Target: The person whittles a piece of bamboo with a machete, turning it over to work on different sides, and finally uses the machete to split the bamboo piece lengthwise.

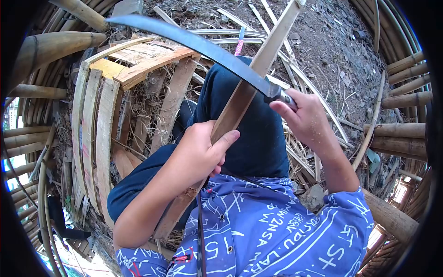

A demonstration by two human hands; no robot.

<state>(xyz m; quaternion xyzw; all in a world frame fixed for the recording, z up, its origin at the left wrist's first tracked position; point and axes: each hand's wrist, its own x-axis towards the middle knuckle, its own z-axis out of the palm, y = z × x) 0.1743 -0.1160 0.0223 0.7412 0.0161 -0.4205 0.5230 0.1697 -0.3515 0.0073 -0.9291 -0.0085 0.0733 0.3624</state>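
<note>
My left hand is wrapped round a long flat bamboo slat, which runs slanting from my lap up to the top of the view. In my right hand is the dark handle of a machete. Its long, slightly curved blade crosses over the slat just above my left hand and points to the upper left. Near the handle the blade overlaps the slat. The slat passes over my bent knee in dark trousers.
A slatted wooden crate with thin shavings stands at my left. Beyond my knee, a small pink-handled knife lies among pale split strips on the dirt ground. Bamboo poles line both sides.
</note>
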